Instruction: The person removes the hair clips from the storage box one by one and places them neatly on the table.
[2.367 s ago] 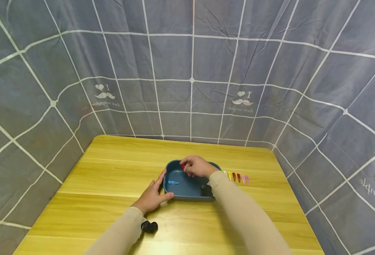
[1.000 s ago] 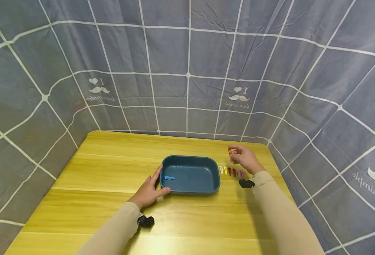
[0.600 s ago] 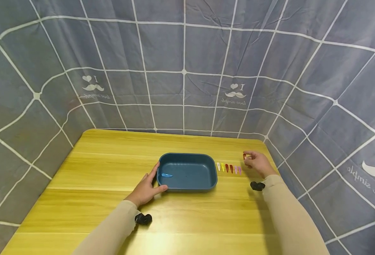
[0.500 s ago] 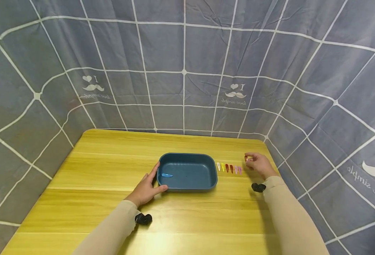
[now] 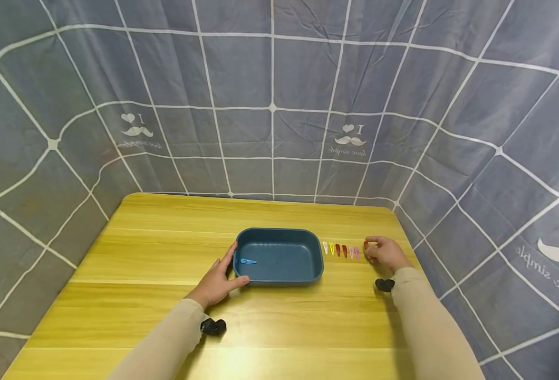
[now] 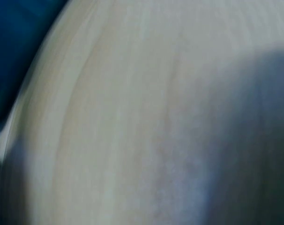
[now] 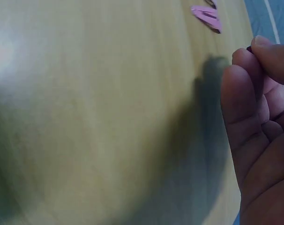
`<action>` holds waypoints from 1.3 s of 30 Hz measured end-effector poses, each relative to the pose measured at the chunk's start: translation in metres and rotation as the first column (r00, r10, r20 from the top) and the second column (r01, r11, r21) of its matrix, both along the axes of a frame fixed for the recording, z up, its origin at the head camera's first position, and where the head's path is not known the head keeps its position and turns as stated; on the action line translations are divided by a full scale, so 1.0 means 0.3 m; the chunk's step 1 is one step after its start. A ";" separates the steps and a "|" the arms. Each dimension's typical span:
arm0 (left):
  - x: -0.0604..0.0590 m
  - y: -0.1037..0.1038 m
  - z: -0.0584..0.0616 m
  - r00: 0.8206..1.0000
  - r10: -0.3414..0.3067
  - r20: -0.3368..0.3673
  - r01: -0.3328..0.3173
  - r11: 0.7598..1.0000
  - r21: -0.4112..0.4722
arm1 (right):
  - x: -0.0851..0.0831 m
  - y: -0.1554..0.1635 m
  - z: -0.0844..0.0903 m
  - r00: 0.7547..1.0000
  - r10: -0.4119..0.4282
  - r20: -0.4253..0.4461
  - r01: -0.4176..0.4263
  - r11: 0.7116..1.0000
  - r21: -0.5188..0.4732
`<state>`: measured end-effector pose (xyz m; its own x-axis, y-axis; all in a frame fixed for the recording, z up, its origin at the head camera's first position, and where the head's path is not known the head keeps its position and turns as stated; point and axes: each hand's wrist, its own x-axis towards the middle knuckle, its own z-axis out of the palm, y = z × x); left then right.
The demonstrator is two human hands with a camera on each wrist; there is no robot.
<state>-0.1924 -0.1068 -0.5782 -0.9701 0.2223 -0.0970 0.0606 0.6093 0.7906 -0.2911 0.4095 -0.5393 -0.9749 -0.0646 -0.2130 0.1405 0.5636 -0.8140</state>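
In the head view my left hand point(image 5: 217, 282) lies at the left end of a dark blue plastic basin point(image 5: 279, 279), thumb and fingers spread along its near-left corner. Inside the basin, near that hand, is a blue hair clip point(image 5: 248, 261). My right hand point(image 5: 386, 254) pinches a red hair clip point(image 5: 366, 245) between thumb and forefinger, just right of a row of clips. That row runs from a white clip point(image 5: 325, 248) and a yellow clip point(image 5: 332, 248) through two dark red ones to a pink clip point(image 5: 351, 252) and a purplish-pink clip point(image 5: 357, 254). The right wrist view mostly hides the held clip behind fingertips.
Everything stands on a wood-grain table point(image 5: 165, 253). A grey curtain point(image 5: 241, 79) with white grid lines hangs behind it and at both sides. Small black wrist cameras sit under both cuffs. The left wrist view shows only blurred table and the basin's edge.
My right hand has carried the red hair clip from above the basin rightward past the row, then brought it nearer the row's right end. My left hand stays at the basin.
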 end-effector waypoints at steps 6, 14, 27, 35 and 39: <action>0.002 0.004 0.009 1.000 -0.003 0.010 0.003 1.000 -0.005 | 0.009 0.001 -0.020 1.000 -0.007 0.015 0.006 0.998 0.062; 0.005 0.011 0.022 1.000 -0.002 0.009 0.002 1.000 -0.016 | 0.017 -0.007 -0.026 0.999 0.044 -0.015 -0.040 0.979 0.200; 0.002 0.014 0.018 1.000 -0.007 0.011 0.007 1.000 -0.014 | 0.009 -0.012 -0.049 0.996 0.075 -0.049 -0.055 0.943 0.327; 0.002 0.012 0.016 1.000 -0.004 0.021 0.005 1.000 -0.008 | 0.005 -0.003 -0.060 0.997 0.064 -0.040 -0.049 0.950 0.310; 0.003 0.011 0.015 1.000 -0.004 0.026 0.004 1.000 -0.005 | 0.009 0.002 -0.061 0.996 0.079 -0.041 -0.061 0.944 0.325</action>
